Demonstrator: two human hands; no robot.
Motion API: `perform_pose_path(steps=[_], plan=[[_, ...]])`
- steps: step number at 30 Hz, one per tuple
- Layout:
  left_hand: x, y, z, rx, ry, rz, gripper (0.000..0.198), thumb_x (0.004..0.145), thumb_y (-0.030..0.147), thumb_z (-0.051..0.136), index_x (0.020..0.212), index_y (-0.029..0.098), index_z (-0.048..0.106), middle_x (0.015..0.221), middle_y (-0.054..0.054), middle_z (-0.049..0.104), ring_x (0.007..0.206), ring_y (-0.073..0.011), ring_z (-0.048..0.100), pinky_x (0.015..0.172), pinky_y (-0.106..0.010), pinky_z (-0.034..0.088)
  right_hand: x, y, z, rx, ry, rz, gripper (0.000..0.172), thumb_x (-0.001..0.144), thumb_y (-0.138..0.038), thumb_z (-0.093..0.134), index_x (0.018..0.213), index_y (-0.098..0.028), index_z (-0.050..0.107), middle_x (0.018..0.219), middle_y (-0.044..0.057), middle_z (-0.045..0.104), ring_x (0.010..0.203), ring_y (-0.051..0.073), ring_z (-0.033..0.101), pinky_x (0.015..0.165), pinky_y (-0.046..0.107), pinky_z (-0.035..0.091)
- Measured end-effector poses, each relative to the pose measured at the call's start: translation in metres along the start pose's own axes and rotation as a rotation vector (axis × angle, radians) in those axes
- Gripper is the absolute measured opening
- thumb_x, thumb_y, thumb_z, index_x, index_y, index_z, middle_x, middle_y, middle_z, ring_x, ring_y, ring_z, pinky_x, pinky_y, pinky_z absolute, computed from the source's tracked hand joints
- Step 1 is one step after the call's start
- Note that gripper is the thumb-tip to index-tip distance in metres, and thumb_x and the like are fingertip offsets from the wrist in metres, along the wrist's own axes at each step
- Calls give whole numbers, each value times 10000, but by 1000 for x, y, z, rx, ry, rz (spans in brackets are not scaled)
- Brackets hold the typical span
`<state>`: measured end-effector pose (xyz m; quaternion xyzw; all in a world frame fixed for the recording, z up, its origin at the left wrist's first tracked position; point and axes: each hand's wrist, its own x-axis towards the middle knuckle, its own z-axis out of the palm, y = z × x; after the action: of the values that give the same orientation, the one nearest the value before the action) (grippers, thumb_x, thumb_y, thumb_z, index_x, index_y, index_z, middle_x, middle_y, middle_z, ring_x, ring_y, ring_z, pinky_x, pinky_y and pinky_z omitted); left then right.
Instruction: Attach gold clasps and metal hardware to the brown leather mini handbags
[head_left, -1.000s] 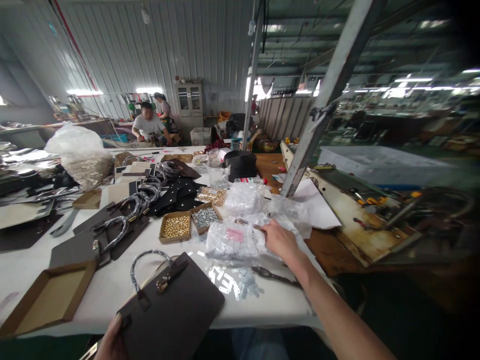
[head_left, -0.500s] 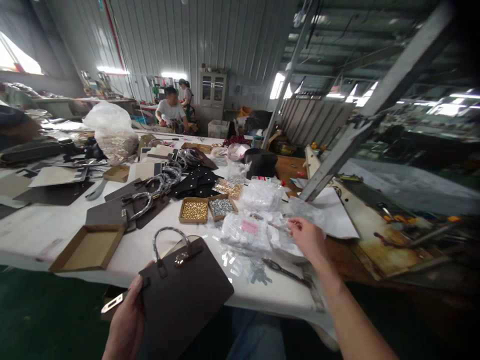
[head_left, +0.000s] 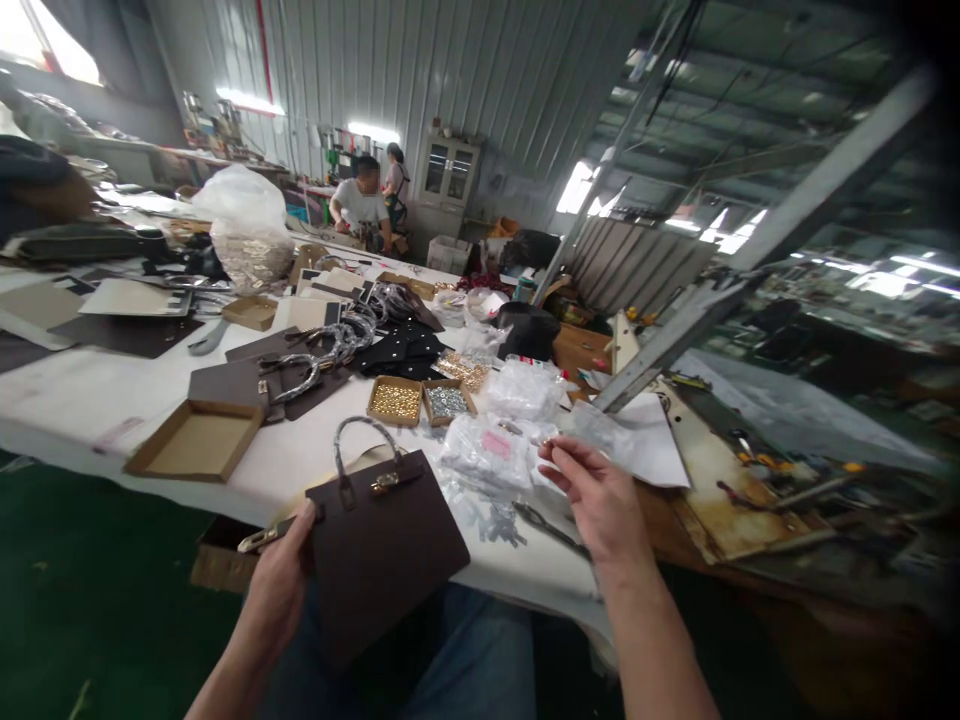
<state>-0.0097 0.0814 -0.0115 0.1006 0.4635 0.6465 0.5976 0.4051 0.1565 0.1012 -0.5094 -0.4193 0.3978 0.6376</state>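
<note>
Clamped on the left edge of a dark bag panel (head_left: pixel 386 560), my left hand (head_left: pixel 279 575) holds it at the white table's (head_left: pixel 289 480) near edge in the head view — looped handle (head_left: pixel 365 421) up — while my right hand (head_left: pixel 604 500), thumb and fingertips together (on what, I cannot tell), hovers near the plastic-wrapped pack (head_left: pixel 466 458).

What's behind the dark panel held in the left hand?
Beyond the dark panel, white tabletop shows past its upper edge and blue jeans lower down. Whatever lies directly behind it is covered.
</note>
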Motion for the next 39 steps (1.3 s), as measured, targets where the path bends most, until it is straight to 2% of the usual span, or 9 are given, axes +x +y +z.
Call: perform_pose_path(steps=[4, 8, 11, 18, 22, 26, 29, 34, 39], plan=[[-6, 0, -8, 61, -45, -26, 666, 901, 628, 943, 1273, 82, 856, 1157, -180, 881, 1208, -386, 816, 1108, -470, 633, -37, 1, 50, -179, -110, -113, 401, 919, -459, 965, 1234, -247, 835, 1127, 68, 845, 1007, 230, 828, 867, 354, 738], [-15, -1, -11, 86, -85, 74, 741, 911, 714, 900, 1327, 106, 823, 1196, -187, 865, 1089, -344, 831, 911, -403, 656, -73, 15, 100, -229, -224, -58, 521, 847, -483, 1021, 1255, -224, 827, 1051, 93, 867, 915, 269, 856, 856, 407, 749], [-19, -2, -12, 85, -136, 129, 697, 961, 726, 841, 1334, 137, 805, 1339, -184, 823, 1116, -313, 805, 860, -363, 649, -100, 27, 136, -305, -317, -29, 457, 851, -504, 1012, 1189, -227, 880, 1038, 101, 878, 880, 282, 854, 873, 446, 752], [-24, 0, -16, 24, -139, 126, 640, 958, 727, 837, 1210, 138, 826, 1194, -153, 831, 1007, -270, 774, 820, -337, 620, -132, 41, 203, -421, -722, -214, 215, 1059, -468, 798, 1097, -260, 840, 1212, 86, 831, 1108, 265, 799, 929, 365, 692], [-24, 2, -18, 6, -155, 108, 704, 935, 773, 838, 1258, 148, 831, 1169, -149, 827, 999, -278, 773, 825, -350, 614, -127, 56, 217, -428, -743, -152, 288, 1105, -493, 726, 1251, -261, 815, 1183, 81, 830, 1019, 252, 820, 965, 405, 701], [-23, 2, -20, 33, -180, 121, 689, 976, 767, 798, 1306, 162, 829, 1207, -154, 827, 1021, -276, 778, 858, -354, 616, -126, 61, 220, -533, -788, -290, 341, 1154, -445, 637, 1406, -304, 819, 1219, 82, 818, 1036, 244, 801, 982, 410, 685], [-22, 0, -20, 61, -182, 156, 668, 999, 770, 767, 1272, 164, 835, 1222, -155, 823, 1009, -266, 772, 834, -337, 604, -131, 65, 221, -545, -733, -266, 409, 1122, -454, 695, 1484, -285, 782, 1156, 76, 838, 1003, 246, 813, 974, 414, 691], [-22, -2, -18, 85, -213, 170, 712, 996, 815, 733, 1249, 161, 854, 1159, -153, 822, 979, -262, 758, 803, -330, 596, -136, 74, 220, -530, -599, -194, 367, 1059, -524, 782, 1300, -255, 842, 1165, 100, 876, 1005, 282, 852, 976, 436, 717], [-21, -2, -18, 100, -201, 184, 670, 1002, 789, 748, 1233, 171, 859, 1122, -133, 817, 956, -252, 747, 794, -322, 593, -135, 78, 218, -531, -616, -205, 351, 1056, -529, 781, 1263, -258, 866, 1177, 99, 884, 981, 289, 861, 967, 453, 733]])
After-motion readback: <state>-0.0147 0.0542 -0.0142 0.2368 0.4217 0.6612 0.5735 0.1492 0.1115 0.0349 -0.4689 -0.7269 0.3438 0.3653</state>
